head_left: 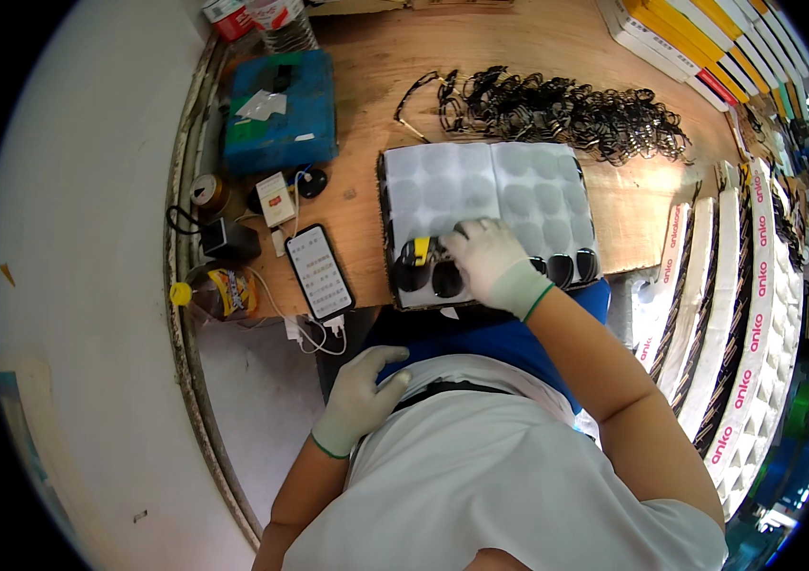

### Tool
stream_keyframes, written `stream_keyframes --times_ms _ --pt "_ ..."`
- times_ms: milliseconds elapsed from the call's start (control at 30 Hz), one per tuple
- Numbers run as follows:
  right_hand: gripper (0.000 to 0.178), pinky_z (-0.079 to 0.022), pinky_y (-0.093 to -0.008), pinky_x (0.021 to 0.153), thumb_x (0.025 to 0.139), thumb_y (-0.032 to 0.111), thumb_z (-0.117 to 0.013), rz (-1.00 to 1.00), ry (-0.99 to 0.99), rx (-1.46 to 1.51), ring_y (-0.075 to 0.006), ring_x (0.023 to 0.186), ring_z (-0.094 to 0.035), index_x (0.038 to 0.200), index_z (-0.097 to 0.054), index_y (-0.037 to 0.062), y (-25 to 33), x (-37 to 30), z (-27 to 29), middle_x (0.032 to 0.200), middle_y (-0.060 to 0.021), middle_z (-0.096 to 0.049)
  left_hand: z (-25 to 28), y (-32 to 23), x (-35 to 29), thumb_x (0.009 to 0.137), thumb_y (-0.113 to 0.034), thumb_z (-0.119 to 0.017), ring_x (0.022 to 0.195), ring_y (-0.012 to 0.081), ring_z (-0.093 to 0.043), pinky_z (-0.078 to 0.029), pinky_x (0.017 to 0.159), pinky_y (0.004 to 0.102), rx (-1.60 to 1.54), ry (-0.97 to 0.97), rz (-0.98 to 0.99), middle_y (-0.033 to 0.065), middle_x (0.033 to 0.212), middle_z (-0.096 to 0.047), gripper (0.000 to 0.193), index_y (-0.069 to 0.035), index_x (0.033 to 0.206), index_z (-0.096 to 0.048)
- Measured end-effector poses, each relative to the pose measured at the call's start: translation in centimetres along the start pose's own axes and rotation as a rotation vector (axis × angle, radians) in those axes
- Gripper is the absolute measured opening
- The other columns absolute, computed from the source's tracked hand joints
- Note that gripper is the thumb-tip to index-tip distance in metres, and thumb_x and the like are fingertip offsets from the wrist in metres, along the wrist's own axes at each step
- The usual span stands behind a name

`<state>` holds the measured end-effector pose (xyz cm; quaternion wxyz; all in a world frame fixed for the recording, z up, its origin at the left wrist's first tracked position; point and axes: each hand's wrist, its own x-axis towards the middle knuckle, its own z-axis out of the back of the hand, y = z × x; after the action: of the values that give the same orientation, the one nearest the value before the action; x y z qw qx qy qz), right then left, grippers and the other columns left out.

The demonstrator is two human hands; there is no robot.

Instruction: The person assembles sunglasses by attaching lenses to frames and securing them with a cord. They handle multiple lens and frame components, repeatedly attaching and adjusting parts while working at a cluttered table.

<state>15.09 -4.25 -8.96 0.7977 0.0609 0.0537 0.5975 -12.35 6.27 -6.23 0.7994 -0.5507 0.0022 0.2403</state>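
Note:
A shallow box [592, 228] lies in front of me, lined with white sheets [443, 171] that show rows of grey round shapes. Along its near edge stand several dark lenses [447, 279], with a small yellow piece [421, 250] on the leftmost one. My right hand [495, 262], in a white glove with a green cuff, reaches over these lenses. Its fingers are bent and closed near the yellow piece; what they pinch is hidden. My left hand [359, 395], gloved alike, is by my lap with thumb and fingers apart, holding nothing.
Behind the box lies a heap of dark spectacle frames [566, 114]. On the left are a phone [320, 273], a drink bottle [224, 292], a cigarette pack [274, 200] and a blue case [281, 109]. Stacked cartons [757, 314] stand on the right.

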Motion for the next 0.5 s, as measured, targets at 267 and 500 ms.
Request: stream_keyframes --times_ms 267,500 --pt "0.032 -0.048 -0.0447 0.098 0.086 0.011 -0.059 -0.057 -0.073 -0.090 -0.0328 0.111 -0.061 0.116 -0.067 0.0109 -3.8 4.7 -0.6 0.111 -0.0108 -0.063 0.4 0.6 -1.4 0.092 -0.026 -0.067 0.107 0.0393 -0.069 -0.054 0.094 0.0428 0.026 -0.002 -0.001 0.0232 0.112 -0.071 0.036 0.002 0.115 -0.070" --pt "0.036 -0.047 -0.0462 0.092 0.082 0.021 -0.072 0.196 0.067 -0.084 -0.0340 0.102 -0.062 0.114 -0.065 0.0061 -5.3 -4.0 3.1 0.108 -0.0128 -0.064 1.1 0.9 -2.6 0.091 -0.023 -0.067 0.109 0.0335 -0.070 -0.054 0.097 0.0400 -0.027 -0.018 0.078 0.0214 0.116 -0.072 0.038 0.002 0.119 -0.069"
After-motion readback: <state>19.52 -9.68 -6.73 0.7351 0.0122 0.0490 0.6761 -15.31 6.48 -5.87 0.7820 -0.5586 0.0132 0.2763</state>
